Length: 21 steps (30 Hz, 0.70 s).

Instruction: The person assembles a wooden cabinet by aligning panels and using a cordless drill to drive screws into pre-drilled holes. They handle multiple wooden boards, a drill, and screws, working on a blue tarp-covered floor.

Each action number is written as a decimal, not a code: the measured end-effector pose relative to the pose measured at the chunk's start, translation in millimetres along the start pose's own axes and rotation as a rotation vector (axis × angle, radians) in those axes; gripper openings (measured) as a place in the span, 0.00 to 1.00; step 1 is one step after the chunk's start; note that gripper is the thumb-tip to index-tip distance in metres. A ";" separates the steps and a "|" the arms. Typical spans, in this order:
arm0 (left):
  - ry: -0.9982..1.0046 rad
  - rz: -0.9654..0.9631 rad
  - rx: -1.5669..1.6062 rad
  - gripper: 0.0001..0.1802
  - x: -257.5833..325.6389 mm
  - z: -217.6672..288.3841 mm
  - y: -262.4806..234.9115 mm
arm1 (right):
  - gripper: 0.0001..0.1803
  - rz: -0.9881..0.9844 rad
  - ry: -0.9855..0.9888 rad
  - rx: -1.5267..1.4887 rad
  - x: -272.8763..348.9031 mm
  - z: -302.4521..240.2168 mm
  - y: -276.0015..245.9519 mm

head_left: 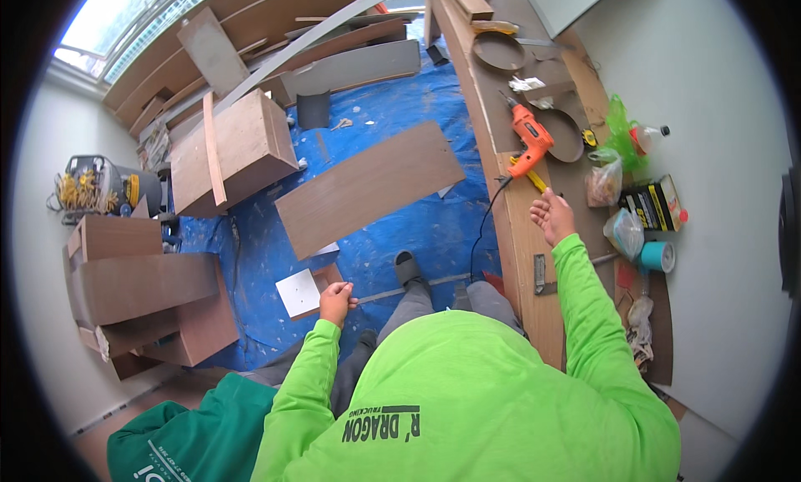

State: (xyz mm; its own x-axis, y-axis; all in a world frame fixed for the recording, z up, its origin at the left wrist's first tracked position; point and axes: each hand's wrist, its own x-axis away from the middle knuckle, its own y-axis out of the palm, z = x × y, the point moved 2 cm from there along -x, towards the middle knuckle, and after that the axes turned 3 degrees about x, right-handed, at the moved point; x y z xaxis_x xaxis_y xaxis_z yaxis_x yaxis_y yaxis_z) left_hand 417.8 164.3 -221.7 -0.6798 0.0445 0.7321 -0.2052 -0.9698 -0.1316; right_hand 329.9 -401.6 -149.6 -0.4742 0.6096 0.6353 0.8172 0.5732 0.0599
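Note:
My left hand (337, 303) is closed in a pinch above the floor, beside a small white square panel (298, 293). What it pinches is too small to make out. Over the wooden ledge on the right, my right hand (552, 218) is turned palm up with loosely curled fingers, and nothing shows in it. Just beyond its fingertips lies a yellow-handled tool (536, 180). An orange corded drill (531, 140) rests on the ledge farther up, its black cord hanging over the edge. A brown rectangular board (370, 188) lies flat on the blue sheet ahead of me.
Blue sheeting (417, 223) covers the floor. Wooden boxes (238, 153) and stacked boards (350, 69) stand left and far. A vacuum-like machine (108, 186) is by the left wall. Bags, a turquoise cup (657, 256) and a tape measure (590, 138) line the ledge. A person's green shirt (196, 436) is close left.

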 end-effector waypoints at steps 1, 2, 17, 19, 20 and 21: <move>-0.012 0.022 0.025 0.13 -1.2 -8.9 -13.2 | 0.17 0.028 0.006 0.026 -14.9 -5.4 1.5; -0.028 0.048 0.050 0.13 -1.6 -20.0 -25.6 | 0.18 0.054 0.015 0.054 -31.1 -9.1 3.8; 0.077 0.637 0.393 0.11 87.2 -31.5 -92.6 | 0.18 -0.110 0.110 -0.085 -223.8 -10.0 20.3; 0.212 0.732 0.466 0.11 85.8 -7.0 -110.5 | 0.17 -0.302 0.141 -0.192 -246.4 4.2 9.8; 0.268 0.791 0.509 0.11 86.0 14.4 -117.4 | 0.16 -0.325 0.156 -0.205 -255.6 10.3 1.5; 0.294 0.867 0.557 0.10 86.8 41.7 -125.9 | 0.15 -0.310 0.164 -0.198 -266.9 16.1 -9.0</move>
State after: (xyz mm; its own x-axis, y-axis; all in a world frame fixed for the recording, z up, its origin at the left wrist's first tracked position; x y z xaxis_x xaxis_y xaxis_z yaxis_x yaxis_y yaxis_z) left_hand 414.0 280.3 -113.7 -0.5973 -0.7283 0.3358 0.7289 -0.6677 -0.1515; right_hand 443.8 -560.7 -332.0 -0.6628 0.3199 0.6770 0.6986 0.5898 0.4052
